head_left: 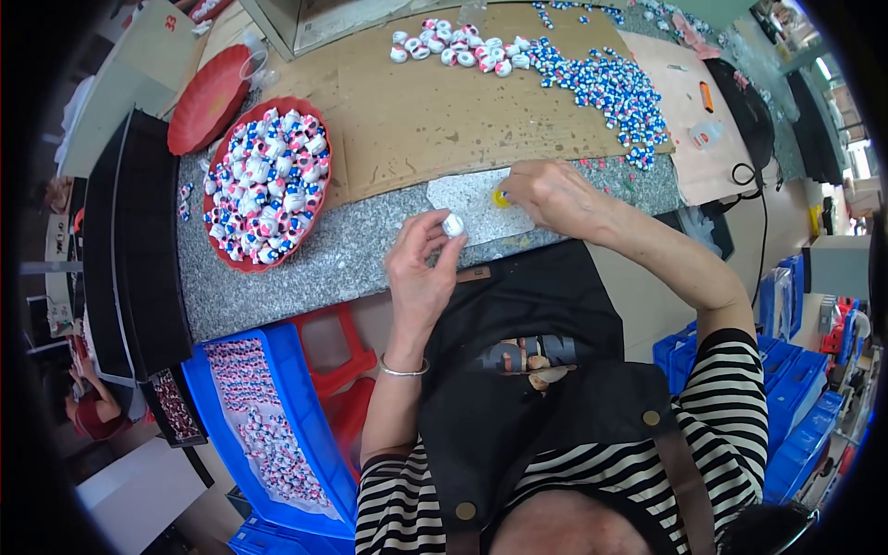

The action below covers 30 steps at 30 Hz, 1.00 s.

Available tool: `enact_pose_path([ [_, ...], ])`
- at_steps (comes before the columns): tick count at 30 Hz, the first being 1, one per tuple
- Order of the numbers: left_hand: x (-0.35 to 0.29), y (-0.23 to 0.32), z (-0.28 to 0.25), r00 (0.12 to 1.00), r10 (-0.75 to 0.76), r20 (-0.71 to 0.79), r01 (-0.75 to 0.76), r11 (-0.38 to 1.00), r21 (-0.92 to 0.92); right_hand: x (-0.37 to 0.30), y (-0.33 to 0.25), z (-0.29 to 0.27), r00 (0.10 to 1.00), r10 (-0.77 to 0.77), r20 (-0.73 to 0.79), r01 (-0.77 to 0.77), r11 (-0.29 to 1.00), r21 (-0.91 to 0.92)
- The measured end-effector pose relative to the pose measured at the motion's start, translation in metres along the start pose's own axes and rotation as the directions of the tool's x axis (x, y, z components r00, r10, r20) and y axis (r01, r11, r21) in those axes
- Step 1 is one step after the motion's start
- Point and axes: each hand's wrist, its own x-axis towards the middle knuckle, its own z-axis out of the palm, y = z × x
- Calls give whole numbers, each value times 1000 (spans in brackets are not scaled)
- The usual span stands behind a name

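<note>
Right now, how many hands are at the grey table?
2 along the table: left hand, holding a white piece; right hand, farther right, by a yellow thing.

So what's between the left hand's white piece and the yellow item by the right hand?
In the head view, only pale speckled sheet, on the granite countertop, separates the white piece from the yellow item.

Rounded white piece (453, 225), left of small yellow item (500, 198).

sheet (467, 192) before cardboard (416, 111), bowl (321, 196) farther left, small pieces (601, 88) on cardboard's right
</note>
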Motion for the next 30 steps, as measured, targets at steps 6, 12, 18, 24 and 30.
enact_pose_path([
  [6, 2, -8, 22, 999, 39, 33, -38, 999, -16, -9, -16, -14, 863, 496, 98, -459, 687, 563],
  [12, 6, -1, 33, 979, 28, 202, 19, 974, -226, -21, -24, -14, 845, 464, 267, -437, 310, 844],
  [18, 15, 19, 19, 891, -53, 451, 217, 922, -320, -21, -35, -29, 984, 115, -136, -30, 860, 509],
  [24, 20, 36, 6, 866, -125, 485, 248, 948, -198, -11, -43, -24, 971, 146, -189, -21, 840, 543],
  [30, 48, 58, -43, 980, 42, 195, -77, 981, 178, 7, -8, -12, 964, 228, -136, -76, 729, 680],
])
